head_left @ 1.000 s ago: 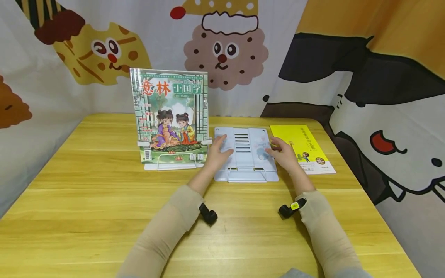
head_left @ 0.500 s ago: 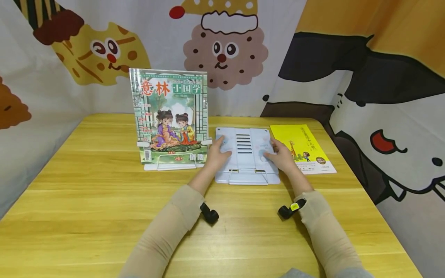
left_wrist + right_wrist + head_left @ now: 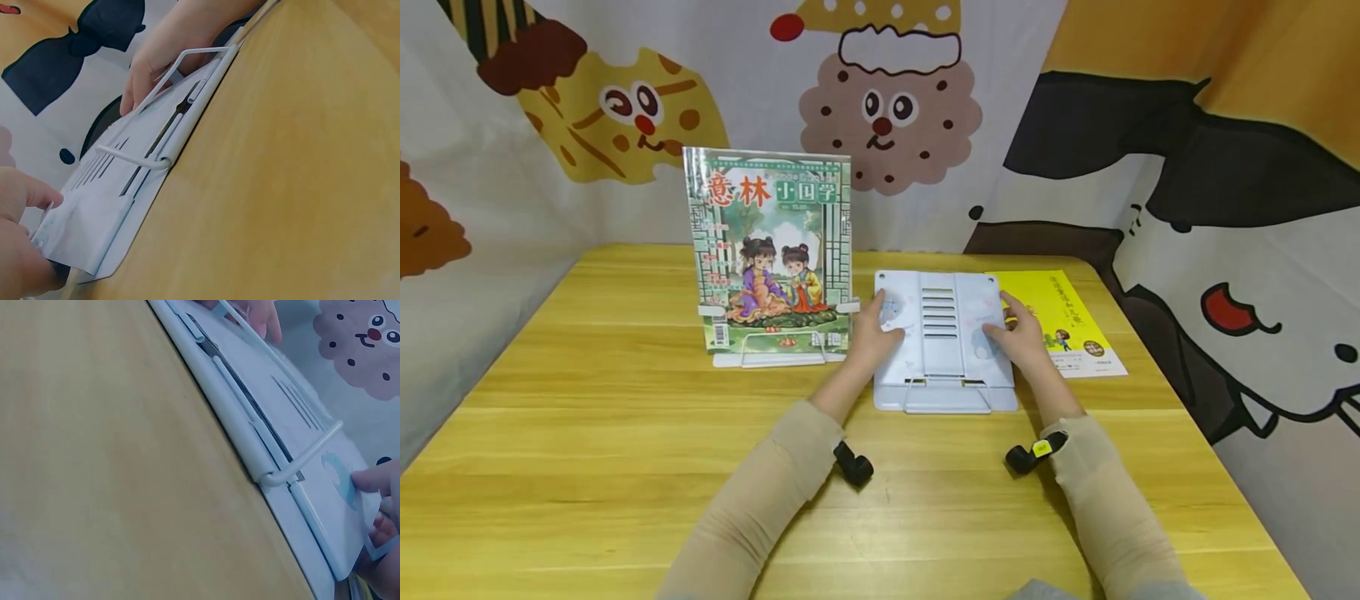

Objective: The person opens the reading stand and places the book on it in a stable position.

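At the middle of the wooden table (image 3: 587, 467), just right of a propped-up magazine (image 3: 778, 250), a pale folding book stand (image 3: 942, 358) rests between a person's two hands, its lipped edge toward the person. The left hand (image 3: 871, 340) pinches one side edge, thumb over the front face; the right hand (image 3: 1026, 340) pinches the opposite edge likewise, its thumb by the blue print. Holding it from both sides probably keeps it level, and leaves the slotted middle and the wire loop (image 3: 132, 157) free. The magazine leans on a second white stand (image 3: 726, 361), whose side clips (image 3: 711, 310) presumably keep its pages together. Beyond the right hand a yellow booklet (image 3: 1063, 312) lies flat, perhaps put there to be near. Some of its left part is covered by the book stand and the right hand, so I can't see the whole cover. Most fingers are tucked behind the panel; the right wrist view catches a few curled there, while the left wrist view crops the left hand. Whether the near edge touches the tabletop or hangs just above it, I can't tell.
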Demonstrator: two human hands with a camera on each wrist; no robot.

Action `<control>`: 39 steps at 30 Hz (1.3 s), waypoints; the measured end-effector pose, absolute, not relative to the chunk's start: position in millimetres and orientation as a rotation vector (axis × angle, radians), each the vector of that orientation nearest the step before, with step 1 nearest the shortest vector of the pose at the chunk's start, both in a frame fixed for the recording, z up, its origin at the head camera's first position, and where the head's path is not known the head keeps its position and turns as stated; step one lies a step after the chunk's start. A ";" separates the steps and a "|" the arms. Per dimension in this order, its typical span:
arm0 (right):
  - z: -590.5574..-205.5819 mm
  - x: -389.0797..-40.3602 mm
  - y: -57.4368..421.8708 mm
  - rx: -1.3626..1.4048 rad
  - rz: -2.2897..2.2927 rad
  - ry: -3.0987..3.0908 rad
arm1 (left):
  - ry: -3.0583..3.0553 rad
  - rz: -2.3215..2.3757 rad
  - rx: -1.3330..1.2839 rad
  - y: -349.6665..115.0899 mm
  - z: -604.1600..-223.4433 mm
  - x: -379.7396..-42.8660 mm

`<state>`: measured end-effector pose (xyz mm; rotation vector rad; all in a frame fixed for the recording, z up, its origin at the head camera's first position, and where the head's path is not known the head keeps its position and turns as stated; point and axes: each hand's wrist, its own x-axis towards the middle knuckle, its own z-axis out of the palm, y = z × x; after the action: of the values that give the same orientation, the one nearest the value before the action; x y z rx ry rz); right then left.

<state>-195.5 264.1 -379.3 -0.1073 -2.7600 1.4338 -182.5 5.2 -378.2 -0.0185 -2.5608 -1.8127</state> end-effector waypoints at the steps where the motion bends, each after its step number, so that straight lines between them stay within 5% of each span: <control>1: -378.7 -195.3 265.2 -0.111 1.445 -2.744 | -2.557 -1.814 -0.031 5.8 -377.6 -182.0; 21: -348.0 -186.1 268.9 -0.052 1.511 -2.592 | -2.406 -1.742 -0.325 -8.4 -340.1 -167.1; 39: -319.4 -175.3 260.8 0.219 1.459 -2.395 | -2.377 -1.653 -0.867 -36.1 -306.4 -148.1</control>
<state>-175.3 260.8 -319.4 0.2191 -2.3945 1.4593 -148.1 -36.1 -306.4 -0.8668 -2.3772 -1.6526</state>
